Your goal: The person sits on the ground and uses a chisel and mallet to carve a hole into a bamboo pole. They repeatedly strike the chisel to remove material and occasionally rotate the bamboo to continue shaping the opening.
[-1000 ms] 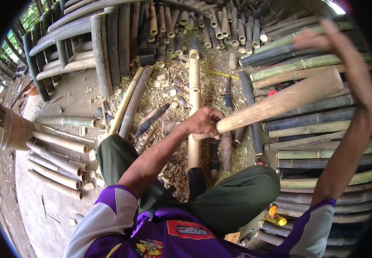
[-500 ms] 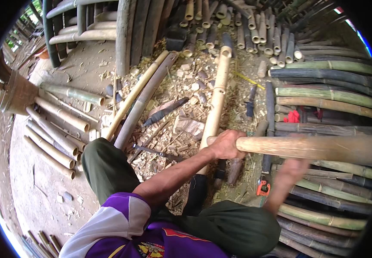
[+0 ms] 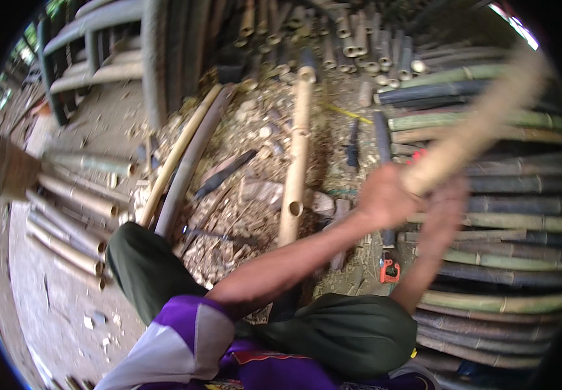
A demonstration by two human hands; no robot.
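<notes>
My left hand (image 3: 386, 197) is closed around the near end of a thick pale bamboo pole (image 3: 472, 130). That pole slants up toward the far right, smeared by motion. My right hand (image 3: 445, 207) is at the pole's right side near that same end; blur hides its fingers, so its grip is unclear. Left of my hands, between my knees, a long bamboo pole (image 3: 299, 156) with holes cut in it lies pointing away from me. A dark-wrapped tool (image 3: 226, 173) rests on the wood chips beside it.
Stacked green and dark bamboo poles (image 3: 489, 260) fill the right side. Cut bamboo tubes (image 3: 359, 42) are piled at the back. An orange-handled tool (image 3: 389, 270) lies near my right knee. More bamboo lengths (image 3: 76, 250) lie at left, by a bucket-like container (image 3: 11, 172).
The thick pole has swung from nearly level to slanting up toward the far right. My left hand has moved right with it, uncovering a hole in the lying pole. The view has shifted slightly.
</notes>
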